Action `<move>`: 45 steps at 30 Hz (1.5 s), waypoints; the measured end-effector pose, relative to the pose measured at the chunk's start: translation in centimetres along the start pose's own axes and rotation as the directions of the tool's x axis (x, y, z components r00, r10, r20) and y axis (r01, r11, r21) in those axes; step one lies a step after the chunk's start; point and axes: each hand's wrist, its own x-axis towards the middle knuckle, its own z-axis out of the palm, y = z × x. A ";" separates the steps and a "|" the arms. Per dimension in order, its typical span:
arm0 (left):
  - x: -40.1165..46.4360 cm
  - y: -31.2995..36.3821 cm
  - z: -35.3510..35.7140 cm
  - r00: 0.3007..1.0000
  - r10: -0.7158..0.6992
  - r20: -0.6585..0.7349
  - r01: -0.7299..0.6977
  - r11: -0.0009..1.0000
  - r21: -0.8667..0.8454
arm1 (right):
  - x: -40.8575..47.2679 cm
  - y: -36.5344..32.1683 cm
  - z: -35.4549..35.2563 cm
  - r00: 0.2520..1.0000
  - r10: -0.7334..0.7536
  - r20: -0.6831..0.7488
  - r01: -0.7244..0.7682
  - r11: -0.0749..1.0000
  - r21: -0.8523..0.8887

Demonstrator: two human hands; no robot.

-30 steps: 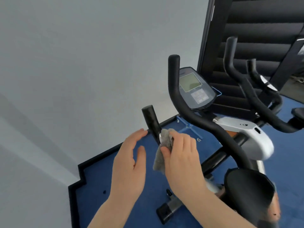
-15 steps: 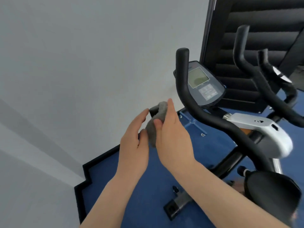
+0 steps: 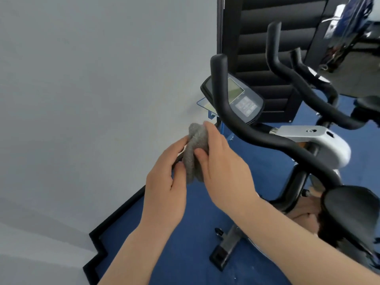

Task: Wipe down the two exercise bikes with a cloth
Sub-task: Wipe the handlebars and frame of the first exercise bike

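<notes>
Nearest the camera, the left hand point(image 3: 164, 179) and the right hand point(image 3: 222, 161) meet around a bunched grey woven cloth point(image 3: 195, 149); the fingers of both curl onto it, the right wrapping it from the side and the left pinching its lower folds. The cloth covers the tip of the nearer bike's left handlebar grip, which is hidden beneath it, so whether the grip is being rubbed or the cloth merely regathered cannot be told. Just beyond, the black curved right handlebar point(image 3: 224, 103) of the near white-bodied exercise bike point(image 3: 320, 145) rises past its dark console with a grey screen point(image 3: 240, 97). Its black saddle point(image 3: 353, 208) sits at the right. Farther off stands the second black-handled exercise bike point(image 3: 292, 70). By my judgement the wiping is at an early stage: one grip end is in hand, and the rest of this bike and all of the second appear still to do.
</notes>
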 end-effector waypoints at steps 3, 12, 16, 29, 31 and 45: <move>0.0 -0.3 -0.1 0.999 0.030 0.031 -0.029 0.999 -0.014 | -2.4 2.1 -0.3 0.998 0.053 0.034 -0.047 0.987 -0.153; -0.1 -0.6 -0.9 0.994 0.097 0.043 -0.093 0.992 -0.080 | -4.3 2.4 -1.7 0.989 0.117 0.094 -0.125 0.988 0.091; 0.1 -0.7 -0.6 0.995 0.085 0.055 -0.078 0.990 -0.115 | 0.6 -1.3 -0.1 0.990 0.131 -0.060 -0.116 0.972 0.206; 0.1 -1.3 -1.3 1.000 0.000 0.007 0.002 0.987 -0.158 | 3.0 0.5 -0.1 0.995 -0.084 0.047 0.054 0.892 0.449; 0.0 -1.5 -1.4 1.000 -0.010 0.007 0.011 0.989 -0.145 | 1.4 0.8 0.2 0.995 -0.093 0.016 0.080 0.922 0.379; -0.3 -2.1 -1.6 1.000 -0.028 0.000 0.028 0.989 -0.144 | -1.6 0.4 0.3 0.981 0.171 -0.088 -0.170 0.985 0.011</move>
